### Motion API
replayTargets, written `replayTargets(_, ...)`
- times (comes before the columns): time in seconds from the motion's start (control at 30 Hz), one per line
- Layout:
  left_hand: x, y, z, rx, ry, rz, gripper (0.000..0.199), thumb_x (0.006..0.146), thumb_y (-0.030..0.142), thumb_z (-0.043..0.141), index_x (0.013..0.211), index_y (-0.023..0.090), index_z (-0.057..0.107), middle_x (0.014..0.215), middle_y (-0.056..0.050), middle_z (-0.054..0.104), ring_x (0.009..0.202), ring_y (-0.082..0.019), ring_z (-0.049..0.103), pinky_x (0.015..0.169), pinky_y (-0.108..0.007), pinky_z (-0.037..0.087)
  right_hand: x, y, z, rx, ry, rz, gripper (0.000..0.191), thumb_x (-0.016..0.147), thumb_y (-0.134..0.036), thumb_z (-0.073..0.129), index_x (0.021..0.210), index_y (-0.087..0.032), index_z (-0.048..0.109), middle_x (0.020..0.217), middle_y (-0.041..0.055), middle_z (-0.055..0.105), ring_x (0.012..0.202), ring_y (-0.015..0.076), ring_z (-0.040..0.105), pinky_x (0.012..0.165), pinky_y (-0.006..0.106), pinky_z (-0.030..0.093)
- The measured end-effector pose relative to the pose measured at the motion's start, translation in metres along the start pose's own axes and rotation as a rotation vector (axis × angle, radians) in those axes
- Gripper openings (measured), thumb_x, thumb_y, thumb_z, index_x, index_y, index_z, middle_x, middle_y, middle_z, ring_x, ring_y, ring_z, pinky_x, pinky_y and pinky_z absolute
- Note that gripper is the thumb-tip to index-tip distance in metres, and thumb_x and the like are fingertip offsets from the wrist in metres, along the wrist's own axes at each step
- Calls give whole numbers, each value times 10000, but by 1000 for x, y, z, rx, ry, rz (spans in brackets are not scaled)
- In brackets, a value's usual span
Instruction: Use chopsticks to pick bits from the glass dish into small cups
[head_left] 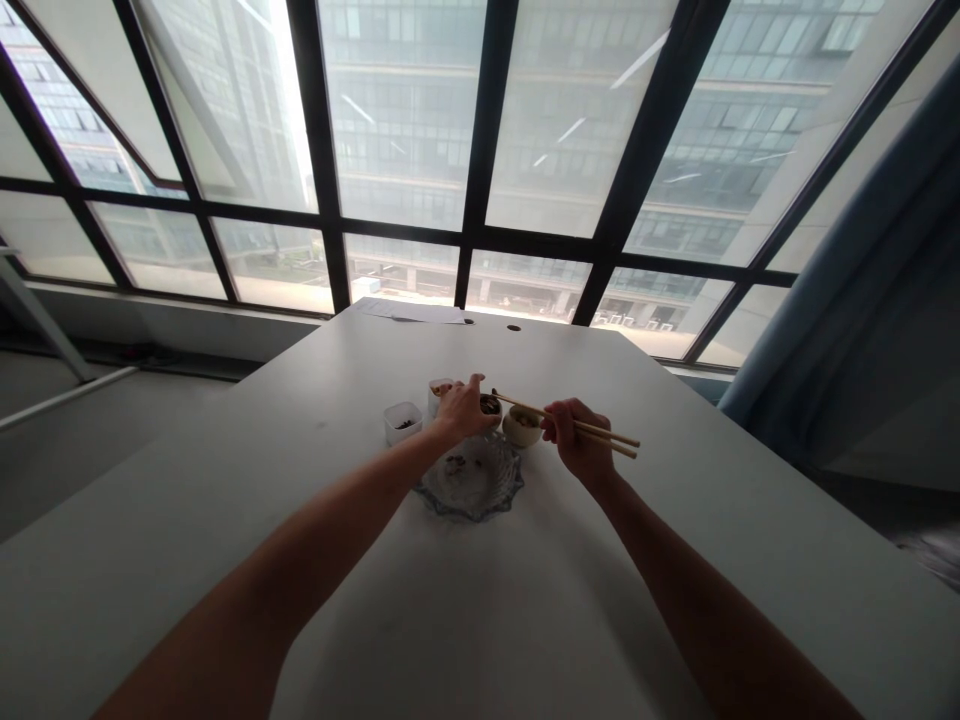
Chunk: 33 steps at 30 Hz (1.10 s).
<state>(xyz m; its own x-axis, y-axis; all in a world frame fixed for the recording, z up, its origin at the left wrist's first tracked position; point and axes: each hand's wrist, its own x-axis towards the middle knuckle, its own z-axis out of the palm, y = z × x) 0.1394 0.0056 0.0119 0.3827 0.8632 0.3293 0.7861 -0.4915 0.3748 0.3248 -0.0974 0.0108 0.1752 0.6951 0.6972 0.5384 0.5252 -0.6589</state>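
My right hand [581, 440] is closed around a pair of wooden chopsticks [609, 435], whose tips reach left to a small bowl with dark pieces [490, 406]. My left hand [459, 408] curls about that small bowl from the left, thumb on the near side and fingers on the far side. Just to its right sits a pale yellowish bowl [520, 432] with some food in it. Nearer to me stands a clear scalloped glass bowl [514, 488], a few dark bits on its bottom. My left forearm covers part of its left rim.
A white squarish cup [390, 432] with dark bits stands left of the glass bowl. Another clear cup [433, 402] is partly behind my left hand. Papers [427, 314] lie at the white table's [337, 370] far edge, before large windows. A blue curtain [847, 290] hangs at right.
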Motion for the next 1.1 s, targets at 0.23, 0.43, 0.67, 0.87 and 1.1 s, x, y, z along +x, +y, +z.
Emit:
replayTargets(0.23,-1,-3,-8,4,-78,21,737,744,479,717,1362,139,502,1212,-182,684,1255,-378,548,1084,-487,312,11,-10,-1,148,95,184,573,862,-729,539,784,-168,624,571,37,662,435,135,586,410,237,475)
replayTargets(0.43,-30,-35,-41,-112,51,170,451,840,359,610,1269,225,580,1339,-88,643,1314,-281,522,1172,-487,237,16,-45,-17,149,-76,201,614,846,-744,547,682,-159,634,490,30,614,355,104,513,340,207,390)
replayTargets(0.67,-73,-103,-57,-170,208,63,420,898,459,522,1215,195,605,1295,-117,662,1262,-292,564,1113,-502,356,12,-59,-12,77,-449,300,669,779,-806,558,682,-148,625,496,32,603,381,106,526,361,202,392)
replayTargets(0.87,-93,-129,-40,-258,210,-39,551,916,570,463,1299,184,548,1342,-144,623,1268,-300,554,1092,-516,403,8,-47,-7,35,-493,336,663,787,-802,551,700,-149,617,501,31,608,378,99,516,349,192,366)
replayTargets(1.1,-99,-132,-30,-298,183,-39,690,830,649,568,1339,187,511,1354,-162,609,1260,-335,568,1071,-518,436,8,-44,-8,76,-471,332,636,802,-772,571,690,-148,619,481,34,616,351,98,516,322,181,363)
